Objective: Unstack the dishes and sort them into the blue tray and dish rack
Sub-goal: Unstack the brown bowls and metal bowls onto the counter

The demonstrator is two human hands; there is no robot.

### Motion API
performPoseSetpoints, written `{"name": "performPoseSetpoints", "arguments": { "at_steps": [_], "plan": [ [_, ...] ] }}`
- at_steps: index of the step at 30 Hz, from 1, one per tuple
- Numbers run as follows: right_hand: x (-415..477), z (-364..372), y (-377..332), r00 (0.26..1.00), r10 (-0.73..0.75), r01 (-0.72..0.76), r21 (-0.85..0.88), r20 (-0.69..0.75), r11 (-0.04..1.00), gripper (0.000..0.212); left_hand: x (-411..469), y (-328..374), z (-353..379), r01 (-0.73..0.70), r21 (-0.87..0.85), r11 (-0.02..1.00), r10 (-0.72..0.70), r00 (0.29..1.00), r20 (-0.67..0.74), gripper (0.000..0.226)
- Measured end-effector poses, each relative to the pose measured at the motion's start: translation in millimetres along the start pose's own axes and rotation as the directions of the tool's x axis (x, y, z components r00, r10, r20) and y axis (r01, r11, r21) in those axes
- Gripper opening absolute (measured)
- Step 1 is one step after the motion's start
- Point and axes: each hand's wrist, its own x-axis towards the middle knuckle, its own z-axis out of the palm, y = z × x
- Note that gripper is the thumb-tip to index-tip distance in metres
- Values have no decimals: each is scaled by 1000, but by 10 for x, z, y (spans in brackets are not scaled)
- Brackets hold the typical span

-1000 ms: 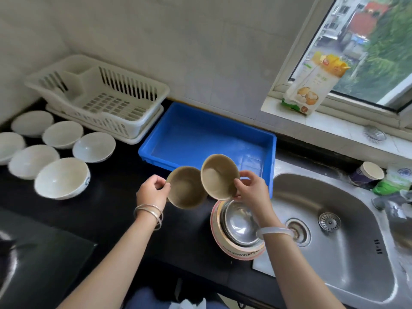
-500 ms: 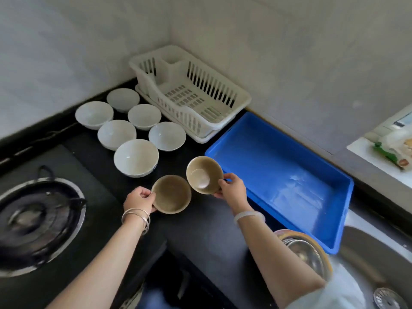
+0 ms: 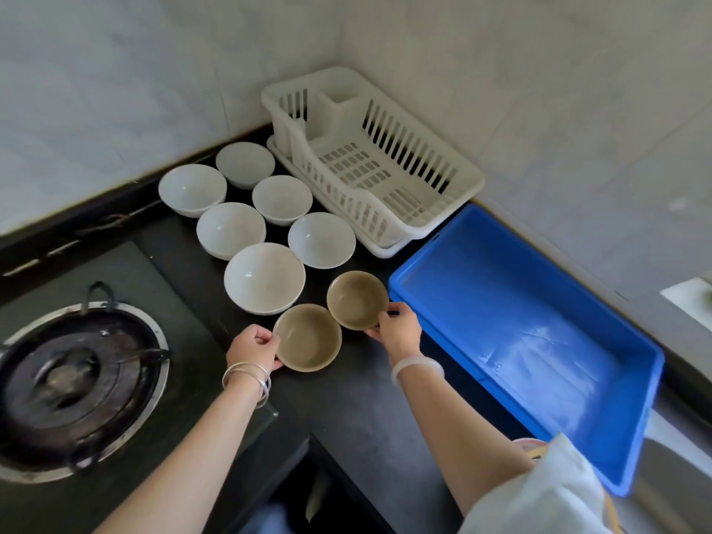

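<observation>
Bowls low over the desk (image 3: 346, 418): your left hand (image 3: 252, 350) grips one brown bowl (image 3: 307, 338), your right hand (image 3: 397, 333) the other (image 3: 357, 299); blue tray (image 3: 632, 429) lies just right, nearer that hand.

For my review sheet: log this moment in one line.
left hand: brown bowl | right hand: tan bowl | blue tray, dish rack: empty

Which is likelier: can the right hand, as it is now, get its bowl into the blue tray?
Probably yes: the right hand holds a brown bowl beside the blue tray, with nothing between them.
</observation>
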Motion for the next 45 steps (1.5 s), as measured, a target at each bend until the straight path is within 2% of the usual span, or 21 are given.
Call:
{"name": "performPoseSetpoints", "arguments": {
  "at_steps": [4, 10, 14, 20, 23, 25, 30, 34, 37, 40, 45],
  "plan": [
    [63, 54, -22, 998, 57, -57, 49, 2, 997, 23, 28, 3, -11, 7, 13, 1000, -7, 1000, -7, 18],
    [107, 123, -29, 999, 45, -47, 80, 28, 996, 32, 27, -3, -12, 14, -13, 1000, -14, 1000, -11, 17],
    [116, 140, -31, 998, 43, -46, 84, 38, 995, 34, 28, 4, -8, 7, -17, 1000, -7, 1000, -10, 6],
    [97, 105, -21, 992, 74, -83, 79, 101, 993, 38, 18, 0, 6, 0, -36, 999, -1, 1000, -32, 11],
    [59, 79, -9, 991, 65, -72, 61, 113, 996, 38, 3, 3, 5, 7, -26, 1000, -7, 1000, -27, 23],
    [35, 41, 0, 993, 51, -57, 52, 110, 997, 37, -39, 17, 0, -24, 21, 999, 25, 999, -39, 30],
    [-112, -178, -23, 994, -56, 58, -21, 90, 998, 32, -274, 57, -21, -163, 306, 938, 192, 979, -68, 38],
    [-354, -531, -4, 976, -206, 213, -97, 74, 972, 25, -590, 89, 56, -266, 322, 909, 303, 951, -69, 35],
    [-541, -906, 108, 954, -300, 300, -166, 25, 939, 19, -899, 105, 284, -332, 282, 900, 336, 941, 38, 29],
    [-703, -1344, 307, 933, -350, 329, -204, -78, 922, 14, -1226, 68, 629, -418, 266, 869, 365, 903, 226, 24],
    [-937, -2118, 823, 902, -342, 247, -336, -262, 909, 16, -1764, -101, 1197, -507, 309, 804, 318, 807, 497, 22]
  ]
}}
